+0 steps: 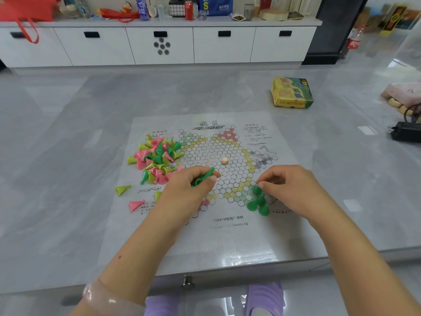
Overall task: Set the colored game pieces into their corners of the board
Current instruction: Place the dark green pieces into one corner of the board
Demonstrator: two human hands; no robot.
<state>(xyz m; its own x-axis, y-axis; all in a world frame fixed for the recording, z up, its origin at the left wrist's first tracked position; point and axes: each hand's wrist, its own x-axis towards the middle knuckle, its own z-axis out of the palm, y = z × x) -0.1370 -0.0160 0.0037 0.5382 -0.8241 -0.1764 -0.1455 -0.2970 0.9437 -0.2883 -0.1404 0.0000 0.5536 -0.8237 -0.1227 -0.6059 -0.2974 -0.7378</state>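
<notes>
The left hand (191, 185) grips green cone pieces (201, 177); the right hand (289, 185) pinches one (257, 190) at the board's (205, 236) green corner beside standing cones (258, 205). Beyond lie a glossy plastic pile (157, 158), a die (224, 160) and a box (292, 92).

A yellow-green box (292, 92) lies on the grey table (68, 133), red can (189, 10) behind

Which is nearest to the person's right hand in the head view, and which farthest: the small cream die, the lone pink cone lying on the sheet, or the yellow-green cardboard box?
From the right hand:
1. Small cream die, at the board's centre, just left of the hand.
2. Lone pink cone, beyond the left hand, near the sheet's left edge.
3. Yellow-green cardboard box, far back on the table.
</notes>
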